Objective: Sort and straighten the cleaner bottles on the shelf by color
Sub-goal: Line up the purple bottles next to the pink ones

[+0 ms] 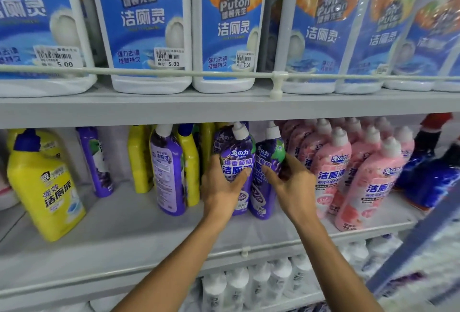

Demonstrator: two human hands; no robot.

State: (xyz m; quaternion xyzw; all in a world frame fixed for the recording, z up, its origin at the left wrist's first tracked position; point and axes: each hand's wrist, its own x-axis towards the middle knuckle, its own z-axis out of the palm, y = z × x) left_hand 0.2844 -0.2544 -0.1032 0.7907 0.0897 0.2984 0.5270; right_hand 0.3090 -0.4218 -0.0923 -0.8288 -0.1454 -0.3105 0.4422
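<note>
– Bottles are held where?
– On the middle shelf [124, 232]: the left purple bottle [236, 160] is clasped by the left grip [221, 187], the right purple bottle [270, 155] by the right grip [291, 187]; both are standing and touching.
– What is ranged beside them?
– Pink bottles [331, 170] are packed just right; yellow bottles [42, 187] and another purple bottle [166, 170] are mixed at the left.

White bottles [146, 25] read "Mr Puton", their stickers [169, 57] "5.00"; purple bottle [235, 160] "洁厕液".

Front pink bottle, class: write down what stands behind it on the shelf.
More pink bottles with white caps, in rows. Their lower halves and the rows' depth are hidden.
</note>
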